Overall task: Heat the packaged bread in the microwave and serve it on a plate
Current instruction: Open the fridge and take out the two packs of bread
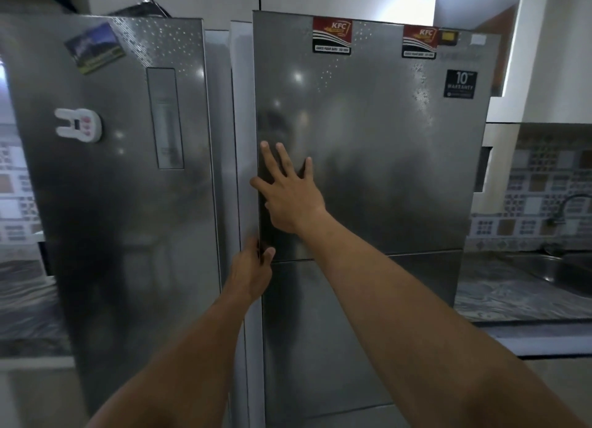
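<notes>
From the head camera, we judge the task to be at its very start. No packaged bread, microwave or plate shows anywhere, so we cannot tell where the bread is; it may be inside the fridge. Heating and serving are all left to do.

Our left hand [253, 267] curls its fingers round the lower inner edge of the upper right fridge door [384, 139], which appears slightly ajar. Our right hand [286, 197] lies flat on that door's steel face, fingers spread wide and holding nothing.

The left fridge door [112, 203] carries a rabbit-shaped magnet [78, 126]. To the right are a marbled countertop [499, 296], a steel sink [551, 270] with a faucet [573, 206], and a patterned tile backsplash [528, 178]. The room is dim.
</notes>
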Action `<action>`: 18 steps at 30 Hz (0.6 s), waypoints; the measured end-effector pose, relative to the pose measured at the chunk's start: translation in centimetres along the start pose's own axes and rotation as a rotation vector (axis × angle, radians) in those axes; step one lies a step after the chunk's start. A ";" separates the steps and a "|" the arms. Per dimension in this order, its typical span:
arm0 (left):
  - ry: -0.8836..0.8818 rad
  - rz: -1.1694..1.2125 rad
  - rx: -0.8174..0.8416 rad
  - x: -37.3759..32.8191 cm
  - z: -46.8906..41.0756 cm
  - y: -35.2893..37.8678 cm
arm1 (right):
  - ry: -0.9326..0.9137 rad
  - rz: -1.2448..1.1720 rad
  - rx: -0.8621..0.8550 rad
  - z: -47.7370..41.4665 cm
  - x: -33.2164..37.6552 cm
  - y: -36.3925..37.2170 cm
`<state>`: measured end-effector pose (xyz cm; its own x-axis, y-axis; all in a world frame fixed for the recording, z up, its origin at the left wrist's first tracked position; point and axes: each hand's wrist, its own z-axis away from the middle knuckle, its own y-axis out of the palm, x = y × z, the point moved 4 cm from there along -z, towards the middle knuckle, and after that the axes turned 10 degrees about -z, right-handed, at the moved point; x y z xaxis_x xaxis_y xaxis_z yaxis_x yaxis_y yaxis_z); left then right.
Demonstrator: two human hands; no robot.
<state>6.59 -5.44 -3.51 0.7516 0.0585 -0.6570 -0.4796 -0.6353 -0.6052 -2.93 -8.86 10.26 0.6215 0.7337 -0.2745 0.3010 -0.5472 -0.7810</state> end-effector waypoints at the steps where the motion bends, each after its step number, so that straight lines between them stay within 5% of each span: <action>1: 0.001 -0.004 -0.007 -0.4 0.7 -0.1 | -0.013 -0.010 0.003 0.6 -0.1 -0.5; 12: 0.143 -0.222 -0.147 -5.4 10.4 -2.5 | -0.096 -0.083 -0.036 8.7 0.0 -6.3; 15: 0.263 -0.404 -0.277 -6.9 12.5 -4.2 | -0.097 -0.075 -0.072 11.3 0.1 -8.3; 18: 0.280 -0.347 -0.417 -8.7 13.6 -5.9 | -0.062 -0.114 -0.107 13.7 0.4 -9.8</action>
<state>-3.30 8.31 -0.31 0.9498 0.1473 -0.2758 -0.0105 -0.8665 -0.4990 -15.53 2.25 10.14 0.5343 0.8152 -0.2236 0.4446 -0.4960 -0.7459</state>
